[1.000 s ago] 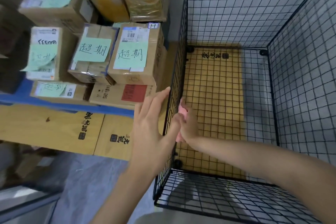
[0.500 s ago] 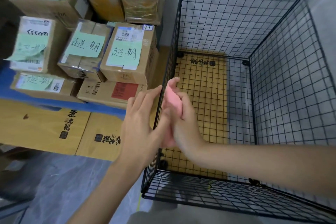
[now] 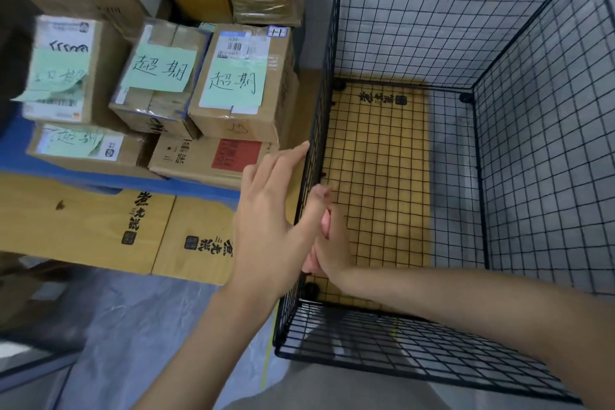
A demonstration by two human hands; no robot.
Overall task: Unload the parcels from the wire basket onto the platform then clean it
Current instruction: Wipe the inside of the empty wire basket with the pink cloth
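Flanking wire basket [image 3: 327, 60] wall, fingers [image 3: 286, 156] flat: right hand [image 3: 332, 250] presses pink cloth [image 3: 325, 221] inside, left hand [image 3: 266, 230] outside

Black wire basket [image 3: 432, 10]: open top, upright, just right of platform. Pink cloth [image 3: 325, 222]: pressed under my right hand [image 3: 332, 243] against inner face of basket's left wall, mostly hidden. Parcels [image 3: 239, 86]: brown cartons, green handwritten notes on top, stacked close on blue platform [image 3: 13, 153].
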